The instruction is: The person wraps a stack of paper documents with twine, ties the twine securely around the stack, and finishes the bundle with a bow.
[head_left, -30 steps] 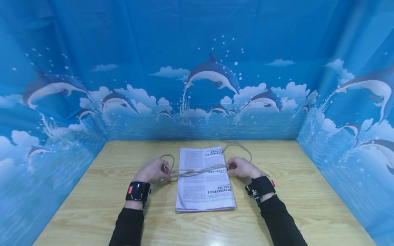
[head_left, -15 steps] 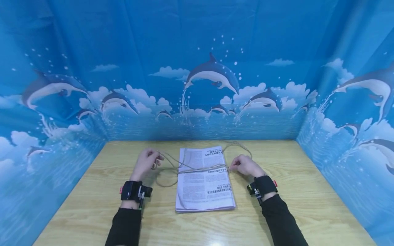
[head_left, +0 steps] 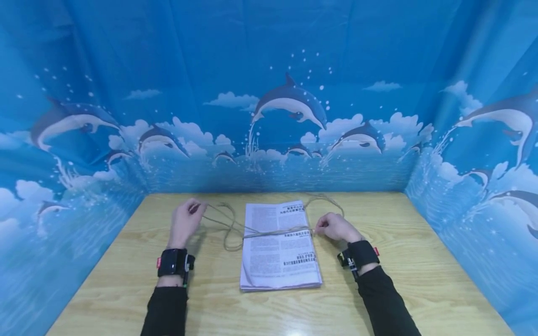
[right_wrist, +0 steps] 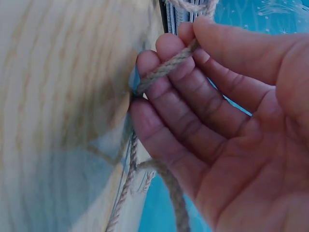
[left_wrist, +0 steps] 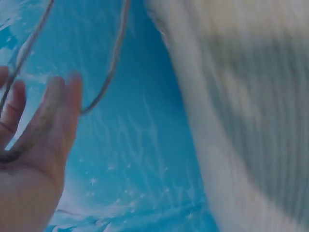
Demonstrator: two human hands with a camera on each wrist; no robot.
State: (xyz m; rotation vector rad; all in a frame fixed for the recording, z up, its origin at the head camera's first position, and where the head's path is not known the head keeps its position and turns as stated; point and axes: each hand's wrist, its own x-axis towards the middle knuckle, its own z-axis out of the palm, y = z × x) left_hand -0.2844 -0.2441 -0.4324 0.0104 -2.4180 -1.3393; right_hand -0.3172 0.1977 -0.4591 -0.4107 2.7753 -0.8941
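Observation:
A stack of folded newspapers point(head_left: 279, 266) lies on the table, with twine point(head_left: 275, 233) running crosswise over its middle in several strands. To the left of the stack, my left hand point(head_left: 187, 221) holds a length of the twine, which trails in loops back to the papers. The left wrist view is blurred, but twine point(left_wrist: 113, 63) hangs from the raised hand point(left_wrist: 41, 145). At the stack's right edge, my right hand point(head_left: 336, 227) pinches the twine. In the right wrist view, thumb and index finger grip this strand point(right_wrist: 166, 67), which lies across the other curled fingers.
The wooden table point(head_left: 122, 280) extends around the stack. Another loop of twine point(head_left: 336, 204) lies behind the right hand. A blue dolphin-print curtain point(head_left: 269, 163) borders the table at the back and both sides. Each wrist wears a black camera band point(head_left: 171, 262).
My left hand has moved left and away from the stack, drawing twine out with it, and the loops beside the papers have shifted. My right hand has shifted slightly right at the stack's edge.

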